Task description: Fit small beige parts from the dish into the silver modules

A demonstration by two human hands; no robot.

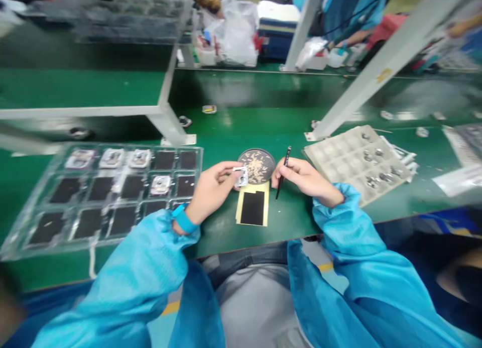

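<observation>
My left hand [214, 187] pinches a small white square part with a round opening [241, 177], held at the near left edge of a round dark dish [268, 159]. Many tiny beige pieces [256, 163] lie scattered in that dish. In my right hand [299, 176] is a slim black pen-like tool [283, 173], tilted with its lower end close to the bench. Just below the dish lies a yellow sheet bearing a black rectangle [253, 208]. Left of my left hand, a clear compartment tray [199, 159] with dark pads holds several similar white parts [140, 158].
A beige tray [331, 157] with several shiny metal parts [384, 177] stands at the right. White slanted posts [350, 67] and a raised shelf [83, 89] rise beyond the work area. Across the bench, a person's blue sleeve [371, 11] shows among bags and boxes.
</observation>
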